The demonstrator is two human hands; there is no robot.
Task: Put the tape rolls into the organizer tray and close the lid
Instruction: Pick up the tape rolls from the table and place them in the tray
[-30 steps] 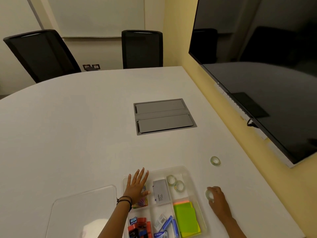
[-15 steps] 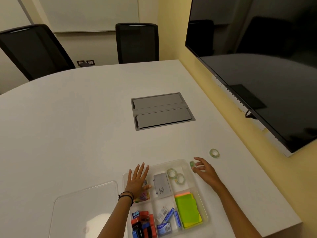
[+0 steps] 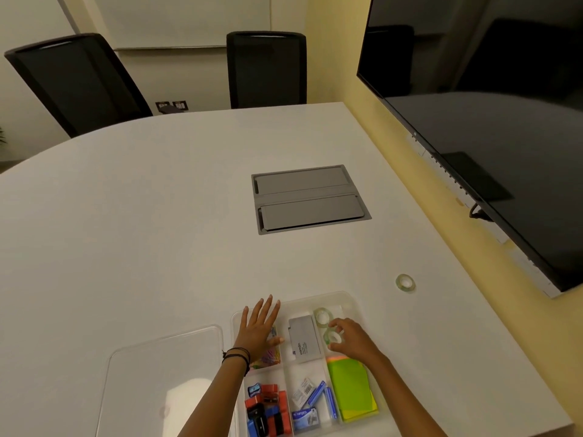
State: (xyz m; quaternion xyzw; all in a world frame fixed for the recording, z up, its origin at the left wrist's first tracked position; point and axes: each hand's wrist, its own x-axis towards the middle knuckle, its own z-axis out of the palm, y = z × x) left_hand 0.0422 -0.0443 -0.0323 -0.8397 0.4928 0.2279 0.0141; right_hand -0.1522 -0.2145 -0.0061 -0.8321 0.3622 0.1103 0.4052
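Both hands were over the organizer tray (image 3: 353, 299): the left hand (image 3: 257, 328) lay flat and open on its far-left compartment, while the right hand (image 3: 353, 339) had its fingers curled around a tape roll (image 3: 332, 336) in the far-right compartment, beside another roll (image 3: 322, 316) lying flat, hole upward. One more tape roll (image 3: 405, 282) lay flat on the worktop (image 3: 157, 231), beyond and right of the right hand. Judging from this, the task was partly done, with the clear lid (image 3: 161, 373) lying off, left of the left hand, long axis running away from the person.

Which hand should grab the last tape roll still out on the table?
Probably the right hand. The loose tape roll lies on the table to the right of the organizer tray, on that hand's side. The left hand rests flat on the tray's far-left corner, farther away.
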